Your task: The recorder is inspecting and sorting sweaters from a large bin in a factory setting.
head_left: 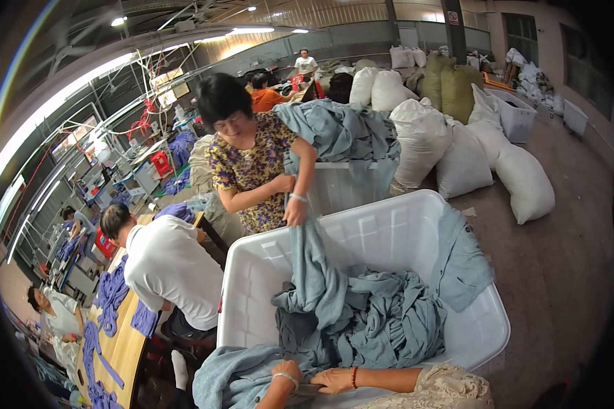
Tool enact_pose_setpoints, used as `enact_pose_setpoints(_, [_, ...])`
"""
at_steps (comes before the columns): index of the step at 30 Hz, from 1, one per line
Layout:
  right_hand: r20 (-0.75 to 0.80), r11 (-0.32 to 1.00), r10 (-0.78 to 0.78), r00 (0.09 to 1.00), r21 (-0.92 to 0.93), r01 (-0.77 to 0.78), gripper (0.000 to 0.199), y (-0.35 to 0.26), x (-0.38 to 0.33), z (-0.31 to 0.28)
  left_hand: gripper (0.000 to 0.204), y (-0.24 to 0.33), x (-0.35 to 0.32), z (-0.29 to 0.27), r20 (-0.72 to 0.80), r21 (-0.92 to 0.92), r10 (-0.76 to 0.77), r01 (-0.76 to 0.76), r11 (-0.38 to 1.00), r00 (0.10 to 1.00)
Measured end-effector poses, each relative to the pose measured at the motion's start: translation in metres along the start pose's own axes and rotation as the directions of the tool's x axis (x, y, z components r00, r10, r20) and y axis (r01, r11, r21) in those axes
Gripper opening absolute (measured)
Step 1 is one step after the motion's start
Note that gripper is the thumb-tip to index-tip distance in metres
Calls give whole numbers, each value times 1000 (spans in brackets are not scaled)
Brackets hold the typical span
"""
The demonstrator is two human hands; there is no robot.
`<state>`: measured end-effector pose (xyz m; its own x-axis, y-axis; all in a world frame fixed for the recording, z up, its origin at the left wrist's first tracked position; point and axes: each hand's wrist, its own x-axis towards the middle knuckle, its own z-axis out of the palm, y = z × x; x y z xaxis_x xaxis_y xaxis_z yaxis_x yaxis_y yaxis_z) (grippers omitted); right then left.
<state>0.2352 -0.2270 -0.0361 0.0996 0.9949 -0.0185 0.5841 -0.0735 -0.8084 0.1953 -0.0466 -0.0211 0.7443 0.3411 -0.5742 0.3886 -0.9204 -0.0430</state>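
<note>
At the near edge of a large white plastic bin point(402, 217), my left hand point(286, 370) is closed on a grey-blue garment point(228, 375) that is bunched over the rim. Just to its right, my right hand point(335, 380) reaches in from the right with its fingers closed on the same cloth. Inside the bin lies a heap of similar grey-blue garments point(396, 317). Across from me, a co-worker in a flowered top point(259, 160) grips a long hanging garment point(314, 262), whose lower end rests on the heap.
Another garment point(460, 262) drapes over the bin's right wall. Behind stands a second bin point(334, 187) piled with grey-blue cloth. Stuffed white sacks point(464, 163) lie at the back right. On the left, a person in white point(174, 269) sits at a wooden table point(126, 347) with purple garments.
</note>
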Motion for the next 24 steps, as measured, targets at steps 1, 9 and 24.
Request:
enact_pose_setpoints(1, [35, 999, 15, 999, -35, -14, 29, 5, -4, -5, 38, -1, 1, 0, 0, 7, 9, -9, 1000, 1000])
enact_pose_setpoints(9, [-224, 977, 194, 955, -41, -208, 26, 1, -15, -26, 62, -16, 19, -2, -16, -24, 47, -48, 999, 999])
enact_pose_setpoints(24, [-350, 958, -136, 927, -286, 32, 16, 15, -12, -15, 38, -2, 42, -5, 153, 232, -127, 89, 969, 980])
